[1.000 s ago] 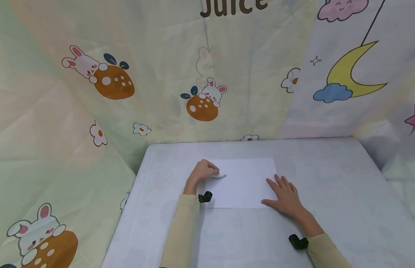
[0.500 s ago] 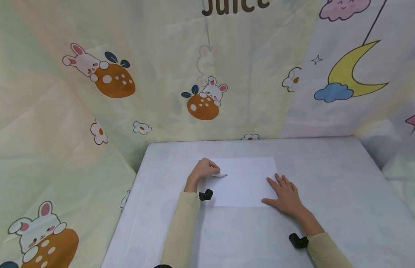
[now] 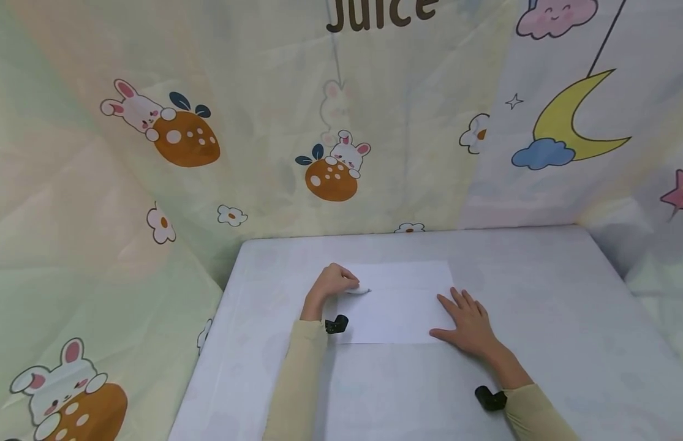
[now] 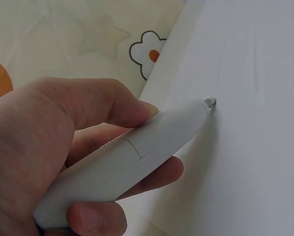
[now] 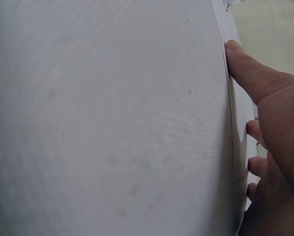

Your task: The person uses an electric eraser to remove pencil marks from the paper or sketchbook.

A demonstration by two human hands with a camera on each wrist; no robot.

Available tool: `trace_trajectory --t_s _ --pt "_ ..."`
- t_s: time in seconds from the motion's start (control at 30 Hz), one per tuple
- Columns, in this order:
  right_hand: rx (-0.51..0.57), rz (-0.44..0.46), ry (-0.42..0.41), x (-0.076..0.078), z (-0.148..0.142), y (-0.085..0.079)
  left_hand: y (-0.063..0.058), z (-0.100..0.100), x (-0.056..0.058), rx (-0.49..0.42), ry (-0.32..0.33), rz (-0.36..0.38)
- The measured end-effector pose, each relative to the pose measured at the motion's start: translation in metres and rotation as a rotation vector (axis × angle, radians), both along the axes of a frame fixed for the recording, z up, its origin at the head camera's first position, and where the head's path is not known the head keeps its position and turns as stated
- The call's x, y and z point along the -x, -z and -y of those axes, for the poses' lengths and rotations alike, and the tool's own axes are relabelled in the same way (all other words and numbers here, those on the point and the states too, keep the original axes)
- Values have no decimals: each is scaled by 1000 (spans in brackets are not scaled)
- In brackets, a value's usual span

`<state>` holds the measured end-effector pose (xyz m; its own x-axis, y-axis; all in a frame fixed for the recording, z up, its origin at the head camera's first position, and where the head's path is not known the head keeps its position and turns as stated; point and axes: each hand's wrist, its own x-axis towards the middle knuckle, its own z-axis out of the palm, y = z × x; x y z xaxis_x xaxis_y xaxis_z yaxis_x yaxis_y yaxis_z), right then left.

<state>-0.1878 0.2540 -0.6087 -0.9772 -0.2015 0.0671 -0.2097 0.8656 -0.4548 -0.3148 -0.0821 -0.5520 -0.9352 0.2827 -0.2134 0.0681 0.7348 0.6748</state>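
A white sheet of paper (image 3: 396,315) lies on the table, with a faint line running across it. Over its left side, my left hand (image 3: 332,280) grips a thick white pen (image 4: 179,125) shaped like a correction pen. Thumb and fingers wrap its body in the left wrist view, and its small metal tip (image 4: 210,102) points down right at the paper, casting a shadow. At the sheet's right edge my right hand (image 3: 470,326) lies flat with fingers spread. Its thumb (image 5: 243,61) touches the near edge of the paper in the right wrist view.
The table (image 3: 545,294) has a pale cloth cover. Behind it and to the sides hangs a printed curtain (image 3: 264,122) with rabbits, flowers and a moon. A black wrist mount (image 3: 337,324) sits at the left sleeve and another black mount (image 3: 490,399) at the right.
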Motion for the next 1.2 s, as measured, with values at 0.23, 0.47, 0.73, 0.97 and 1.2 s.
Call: trace_trajectory --t_s 0.23,0.47,0.73,0.97,1.2 --pt "15 -1 -10 0 -2 -2 -5 -7 -1 6 -12 2" --pt "13 -1 -2 1 -3 -1 -4 1 1 -8 -46 -2" --pt "8 -6 -4 1 -4 2 6 -4 4 -28 -8 8" --pt "12 -3 -3 -1 -4 2 2 -5 -2 -23 -37 10" --pt "13 0 2 -1 -3 1 5 -4 -2 -29 -31 0"
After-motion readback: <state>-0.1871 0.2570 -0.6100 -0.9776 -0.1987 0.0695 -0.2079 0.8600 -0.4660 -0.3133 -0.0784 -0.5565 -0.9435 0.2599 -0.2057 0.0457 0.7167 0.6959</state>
